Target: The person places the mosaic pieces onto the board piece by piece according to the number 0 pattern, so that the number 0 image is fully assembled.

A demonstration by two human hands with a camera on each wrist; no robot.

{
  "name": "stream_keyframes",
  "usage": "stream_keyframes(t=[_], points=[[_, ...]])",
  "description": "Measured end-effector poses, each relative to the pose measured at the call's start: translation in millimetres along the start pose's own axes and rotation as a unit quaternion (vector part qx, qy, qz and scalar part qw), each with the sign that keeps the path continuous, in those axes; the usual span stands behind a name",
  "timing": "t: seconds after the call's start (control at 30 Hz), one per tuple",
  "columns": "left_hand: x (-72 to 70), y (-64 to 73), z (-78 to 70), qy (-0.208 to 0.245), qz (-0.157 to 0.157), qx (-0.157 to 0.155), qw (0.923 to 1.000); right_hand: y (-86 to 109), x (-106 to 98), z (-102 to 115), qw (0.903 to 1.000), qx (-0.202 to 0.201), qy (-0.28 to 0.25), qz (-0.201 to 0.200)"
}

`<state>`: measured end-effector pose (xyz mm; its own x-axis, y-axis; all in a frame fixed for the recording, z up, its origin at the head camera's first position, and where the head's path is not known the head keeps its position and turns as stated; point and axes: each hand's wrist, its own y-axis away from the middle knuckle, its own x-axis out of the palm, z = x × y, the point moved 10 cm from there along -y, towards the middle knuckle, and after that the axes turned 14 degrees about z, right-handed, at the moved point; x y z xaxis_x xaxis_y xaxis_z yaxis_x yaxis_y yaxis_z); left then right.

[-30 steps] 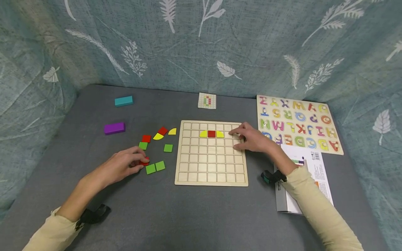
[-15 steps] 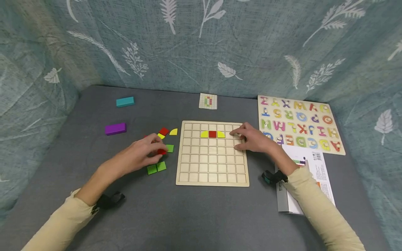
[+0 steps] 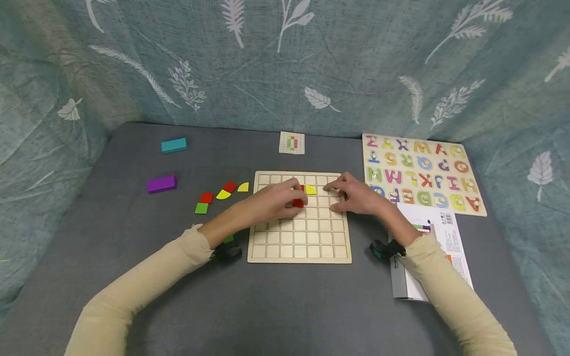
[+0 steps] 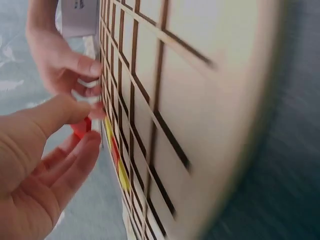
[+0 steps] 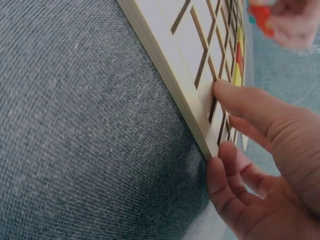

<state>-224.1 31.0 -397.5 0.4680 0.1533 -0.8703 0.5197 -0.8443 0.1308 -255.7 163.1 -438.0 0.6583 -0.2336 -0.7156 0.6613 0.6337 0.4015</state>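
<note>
My left hand (image 3: 276,200) is over the upper middle of a wooden grid board (image 3: 300,237), pinching a red tile (image 4: 81,127) between thumb and fingertips. The held tile overlaps the square just below the board's short row. That row has a red square tile (image 4: 115,151) between two yellow quarter-round tiles; the right yellow tile (image 3: 311,190) shows fully, while my fingers cover much of the left one in the head view. At the board's right edge rests my right hand (image 3: 356,198), its thumb on the top face and other fingertips along the rim.
Loose tiles lie left of the board, among them a red square (image 3: 207,198) and a green square (image 3: 202,208). A small pattern card (image 3: 292,143) lies behind. Right are an alphabet puzzle (image 3: 411,167) and a white box (image 3: 445,237). Teal (image 3: 174,145) and purple (image 3: 162,184) blocks sit far left.
My left hand has carried the red tile rightward from the loose tiles to over the board. Its forearm now covers some green tiles. My right hand has stayed at the board's edge.
</note>
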Motion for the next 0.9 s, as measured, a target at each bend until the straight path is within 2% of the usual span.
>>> stream_keyframes(t=[0.1,0.23,0.5,0.67,0.77,0.9], points=[[0.4,-14.4,-1.1,-0.005,0.0,-0.013,0.9999,0.0,-0.3,0.4,1.0,-0.001,0.001,0.001],[2.8,-24.5,0.1,-0.001,-0.002,-0.029,0.9996,-0.2,0.3,0.1,1.0,0.001,0.004,0.004],[8.6,-33.5,-2.0,0.033,-0.017,0.004,0.9993,1.6,0.0,-0.6,0.9999,0.007,0.002,0.007],[11.6,-37.8,1.3,0.038,-0.006,-0.008,0.9992,3.0,-1.1,-1.6,0.9999,0.009,0.002,0.005],[13.6,-37.7,0.1,0.015,0.017,-0.017,0.9996,2.7,-0.7,-1.0,1.0,0.006,0.0,0.004],[13.9,-29.8,-3.7,-0.053,0.041,-0.031,0.9973,0.6,0.0,0.5,1.0,-0.004,0.002,0.005]])
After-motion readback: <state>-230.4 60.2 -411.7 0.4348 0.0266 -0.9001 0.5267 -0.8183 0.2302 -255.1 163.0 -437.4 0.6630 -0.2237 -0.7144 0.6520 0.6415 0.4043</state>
